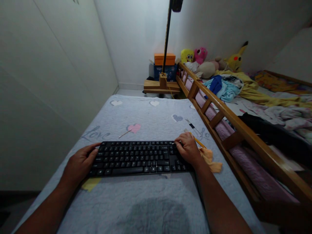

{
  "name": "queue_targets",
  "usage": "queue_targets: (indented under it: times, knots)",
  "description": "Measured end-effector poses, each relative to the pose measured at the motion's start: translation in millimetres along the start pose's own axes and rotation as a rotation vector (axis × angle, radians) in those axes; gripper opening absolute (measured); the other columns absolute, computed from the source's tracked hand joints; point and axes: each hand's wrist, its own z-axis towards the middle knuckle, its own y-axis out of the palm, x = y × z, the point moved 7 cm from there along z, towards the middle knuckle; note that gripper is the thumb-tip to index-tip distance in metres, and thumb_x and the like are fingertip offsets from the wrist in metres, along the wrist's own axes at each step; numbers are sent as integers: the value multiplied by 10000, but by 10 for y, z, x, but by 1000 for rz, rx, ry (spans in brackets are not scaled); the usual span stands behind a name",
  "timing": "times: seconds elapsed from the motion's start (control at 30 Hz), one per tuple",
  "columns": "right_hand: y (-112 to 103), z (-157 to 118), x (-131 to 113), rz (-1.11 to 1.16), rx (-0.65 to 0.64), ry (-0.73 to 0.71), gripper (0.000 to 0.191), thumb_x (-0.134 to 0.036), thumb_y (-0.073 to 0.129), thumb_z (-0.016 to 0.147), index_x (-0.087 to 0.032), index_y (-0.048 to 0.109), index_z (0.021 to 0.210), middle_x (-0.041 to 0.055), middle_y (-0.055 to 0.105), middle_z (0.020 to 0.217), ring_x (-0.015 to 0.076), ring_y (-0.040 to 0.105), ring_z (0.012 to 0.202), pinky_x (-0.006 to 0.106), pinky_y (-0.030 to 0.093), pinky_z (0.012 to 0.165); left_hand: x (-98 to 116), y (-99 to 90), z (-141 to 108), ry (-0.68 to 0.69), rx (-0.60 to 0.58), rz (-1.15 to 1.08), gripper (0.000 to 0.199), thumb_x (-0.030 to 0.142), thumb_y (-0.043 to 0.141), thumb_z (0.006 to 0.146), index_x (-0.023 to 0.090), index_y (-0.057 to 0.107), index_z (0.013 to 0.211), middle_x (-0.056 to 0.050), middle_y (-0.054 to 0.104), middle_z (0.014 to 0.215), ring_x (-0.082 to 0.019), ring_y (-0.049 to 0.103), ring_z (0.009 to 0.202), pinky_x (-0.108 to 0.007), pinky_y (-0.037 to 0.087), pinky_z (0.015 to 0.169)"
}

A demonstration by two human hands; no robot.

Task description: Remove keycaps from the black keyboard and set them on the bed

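A black keyboard (136,159) lies flat across the cloth-covered table (151,120). At its left end, my left hand (79,162) grips the edge with the thumb along the side. My right hand (187,148) rests over the keyboard's right part, fingers bent together near the top edge; whatever its fingertips hold is too small to make out. Beyond the keyboard lies a cotton swab (125,133). A black-handled metal tool (191,125) is past my right hand. Beside that hand are a yellow stick (200,143), partly hidden, and an orange cloth (212,161).
A wooden bed rail (226,113) runs along the right side, with clothes (221,86) and plush toys behind it. At the far end stand a wooden stand (162,85) with a black pole and an orange box (164,59). A white cabinet (56,81) borders the left.
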Motion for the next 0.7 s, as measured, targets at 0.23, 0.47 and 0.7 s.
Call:
queue_targets:
  times: [0.23,0.47,0.7]
  knots:
    - [-7,-9,25,2,-3,-4,143,-159,532,838,-210,638,757,33,654,780,217,515,881,397,341,879,29,-9,-12,-1,-4,4,527,468,405,830,173,645,1196,-96,681,1193,-252,630,1072,-362,460,958]
    - [-91,-59,174,-11,47,35,152,-165,530,837,-212,631,733,44,657,803,232,522,965,396,341,906,-2,9,11,19,9,19,537,488,385,831,186,651,1187,-83,684,1188,-241,630,1071,-352,465,951]
    - [-84,-59,157,-6,43,26,160,-178,533,853,-207,632,731,42,656,793,228,527,925,396,343,894,-17,1,3,20,9,-5,524,486,399,830,196,649,1188,-76,680,1194,-242,620,1083,-363,449,974]
